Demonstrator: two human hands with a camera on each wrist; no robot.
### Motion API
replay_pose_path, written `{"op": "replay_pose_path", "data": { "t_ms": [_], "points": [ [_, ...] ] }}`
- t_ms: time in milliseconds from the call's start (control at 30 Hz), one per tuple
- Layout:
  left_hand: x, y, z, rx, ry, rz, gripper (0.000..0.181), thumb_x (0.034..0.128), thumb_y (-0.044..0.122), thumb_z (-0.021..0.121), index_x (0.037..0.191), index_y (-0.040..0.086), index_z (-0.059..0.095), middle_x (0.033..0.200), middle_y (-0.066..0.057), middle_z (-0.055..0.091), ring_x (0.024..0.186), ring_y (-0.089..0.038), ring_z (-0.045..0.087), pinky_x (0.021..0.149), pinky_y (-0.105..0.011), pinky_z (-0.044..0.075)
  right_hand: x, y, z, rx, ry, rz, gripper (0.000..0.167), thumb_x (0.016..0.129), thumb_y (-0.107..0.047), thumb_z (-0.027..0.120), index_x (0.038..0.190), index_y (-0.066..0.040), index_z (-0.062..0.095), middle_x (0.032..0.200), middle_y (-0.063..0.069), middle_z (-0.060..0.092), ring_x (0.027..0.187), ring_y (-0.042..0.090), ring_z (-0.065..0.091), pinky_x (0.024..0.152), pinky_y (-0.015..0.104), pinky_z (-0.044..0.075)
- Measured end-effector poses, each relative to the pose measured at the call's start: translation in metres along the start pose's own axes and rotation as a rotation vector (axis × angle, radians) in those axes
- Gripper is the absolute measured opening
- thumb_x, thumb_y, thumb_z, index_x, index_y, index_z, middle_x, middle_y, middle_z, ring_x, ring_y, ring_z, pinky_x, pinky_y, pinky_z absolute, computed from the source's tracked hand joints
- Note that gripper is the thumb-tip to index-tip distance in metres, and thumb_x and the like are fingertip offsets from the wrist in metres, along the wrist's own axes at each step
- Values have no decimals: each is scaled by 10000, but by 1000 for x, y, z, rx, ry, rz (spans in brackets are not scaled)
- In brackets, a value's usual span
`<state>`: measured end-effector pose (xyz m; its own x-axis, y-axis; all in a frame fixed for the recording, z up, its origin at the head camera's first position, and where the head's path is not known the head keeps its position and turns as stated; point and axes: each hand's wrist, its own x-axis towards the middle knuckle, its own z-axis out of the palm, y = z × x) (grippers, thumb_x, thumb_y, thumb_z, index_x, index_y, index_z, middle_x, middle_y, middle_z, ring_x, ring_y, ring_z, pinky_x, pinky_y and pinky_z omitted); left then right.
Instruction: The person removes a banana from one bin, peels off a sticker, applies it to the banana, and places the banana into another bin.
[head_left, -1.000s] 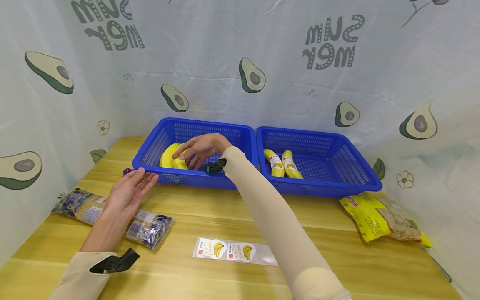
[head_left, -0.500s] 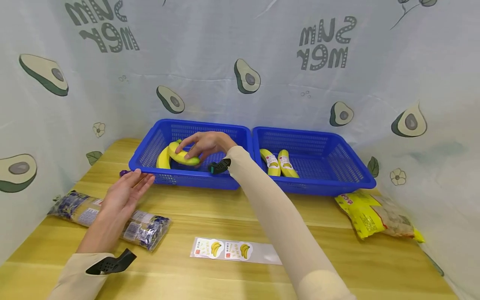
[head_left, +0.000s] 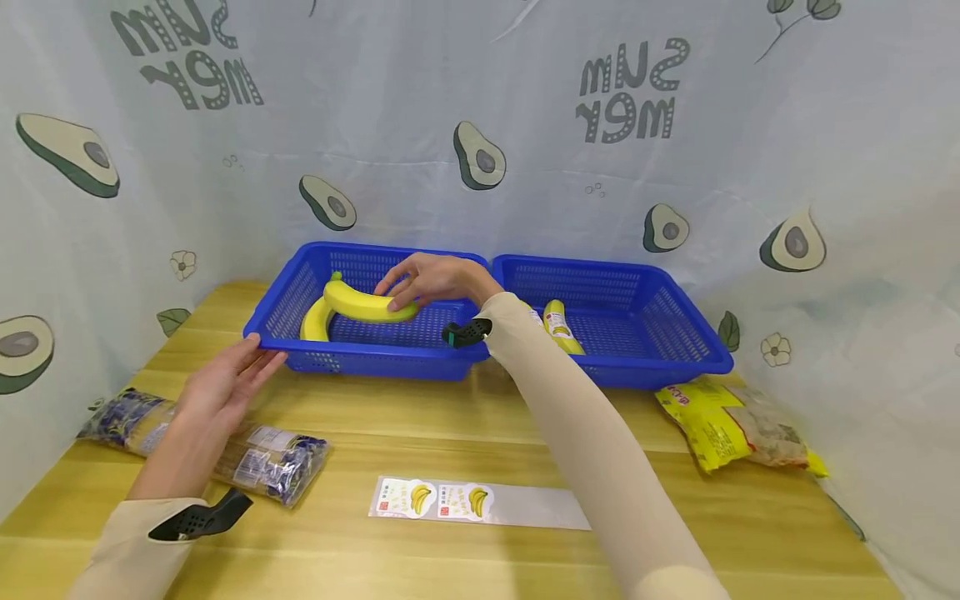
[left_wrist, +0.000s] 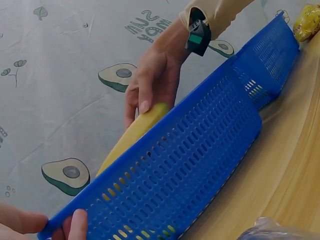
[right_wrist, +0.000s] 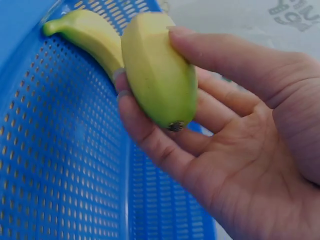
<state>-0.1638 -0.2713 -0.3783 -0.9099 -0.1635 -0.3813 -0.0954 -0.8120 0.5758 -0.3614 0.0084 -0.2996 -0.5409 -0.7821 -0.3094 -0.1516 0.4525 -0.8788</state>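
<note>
My right hand (head_left: 435,279) pinches a yellow banana (head_left: 365,305) near its greenish end, holding it above the left blue basket (head_left: 390,361). The right wrist view shows the thumb on one side of this banana (right_wrist: 160,70) and the fingers round the other. A second banana (head_left: 316,321) lies in the basket's left end; its stem end also shows in the right wrist view. My left hand (head_left: 217,387) grips the front left corner of that basket's rim. In the left wrist view its fingers (left_wrist: 77,227) bend over the rim.
A second blue basket (head_left: 645,377) stands to the right, holding bananas with stickers (head_left: 561,327), partly behind my right arm. A strip of banana stickers (head_left: 480,503) lies on the wooden table. A clear packet (head_left: 262,458) lies at left, a yellow bag (head_left: 720,425) at right.
My right hand has taken hold of a banana in the left basket and lifted it to the right. The left hand stays at the basket's corner. The head view has shifted slightly.
</note>
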Motion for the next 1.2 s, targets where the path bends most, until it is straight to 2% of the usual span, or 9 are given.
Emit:
{"op": "replay_pose_path", "data": {
  "t_ms": [100, 233, 333, 400, 467, 567, 833, 1067, 1200],
  "points": [
    [2, 6, -2, -29, -29, -31, 280, 1025, -42, 678, 1265, 91, 623, 1009, -108, 737, 910, -238, 774, 962, -383, 637, -10, 3, -4, -7, 20, -70, 376, 1015, 36, 715, 1389, 31, 681, 1304, 181, 742, 1064, 242, 724, 1005, 430, 623],
    [5, 14, -4, -26, -60, -100, 603, 1063, -34, 617, 1583, 204, 428, 1045, -112, 689, 902, -253, 762, 1058, -363, 584, -23, 7, -8, -43, 64, -151, 367, 1010, 29, 726, 1376, 25, 704, 1288, 162, 759, 1091, 236, 734, 961, 365, 629],
    [8, 21, -5, 8, -79, -144, 724, 1089, -11, 577, 1668, 277, 253, 1050, -113, 654, 878, -276, 755, 1111, -344, 543, -33, 11, -10, -101, 97, -195, 353, 1010, -5, 743, 1363, -3, 726, 1287, 123, 764, 1098, 223, 725, 992, 396, 617],
    [11, 25, -6, 35, -91, -168, 583, 1098, -6, 560, 1596, 235, 376, 1029, -122, 663, 868, -289, 754, 1117, -342, 539, -40, 15, -10, -139, 118, -220, 344, 1012, -25, 749, 1356, -16, 737, 1283, 104, 766, 1090, 218, 719, 993, 404, 614],
    [14, 29, -8, 43, -103, -192, 357, 1098, -20, 544, 1406, 159, 515, 999, -148, 680, 867, -309, 749, 1104, -365, 556, -48, 19, -10, -154, 139, -244, 335, 1012, -29, 749, 1347, -10, 740, 1275, 107, 768, 1078, 222, 721, 998, 413, 614],
    [22, 37, -11, 84, -159, -244, 106, 1108, -17, 511, 1144, 42, 591, 989, -172, 684, 895, -322, 737, 1083, -387, 581, -61, 26, -9, -125, 160, -278, 333, 1010, -6, 741, 1341, 23, 731, 1265, 137, 771, 1077, 241, 734, 985, 398, 620],
    [42, 55, -24, 198, -332, -328, 196, 1104, -72, 454, 1042, -33, 636, 1064, -187, 643, 982, -366, 713, 1016, -454, 625, -90, 45, -6, -40, 200, -324, 318, 997, 20, 747, 1314, 28, 746, 1263, 139, 774, 1082, 255, 752, 991, 369, 622],
    [49, 62, -35, 152, -505, -407, 332, 1117, -111, 351, 1098, -120, 682, 1131, -280, 679, 1068, -425, 736, 1028, -503, 607, -114, 52, -3, -50, 219, -335, 302, 983, 25, 762, 1285, 16, 767, 1236, 132, 785, 1057, 266, 763, 936, 351, 647],
    [49, 65, -35, 150, -511, -428, 338, 1119, -112, 343, 1105, -126, 680, 1137, -292, 690, 1072, -453, 743, 1030, -498, 602, -130, 56, 0, -87, 210, -349, 299, 981, 26, 764, 1280, 11, 772, 1241, 138, 782, 1033, 272, 764, 904, 337, 652]
  ]
}}
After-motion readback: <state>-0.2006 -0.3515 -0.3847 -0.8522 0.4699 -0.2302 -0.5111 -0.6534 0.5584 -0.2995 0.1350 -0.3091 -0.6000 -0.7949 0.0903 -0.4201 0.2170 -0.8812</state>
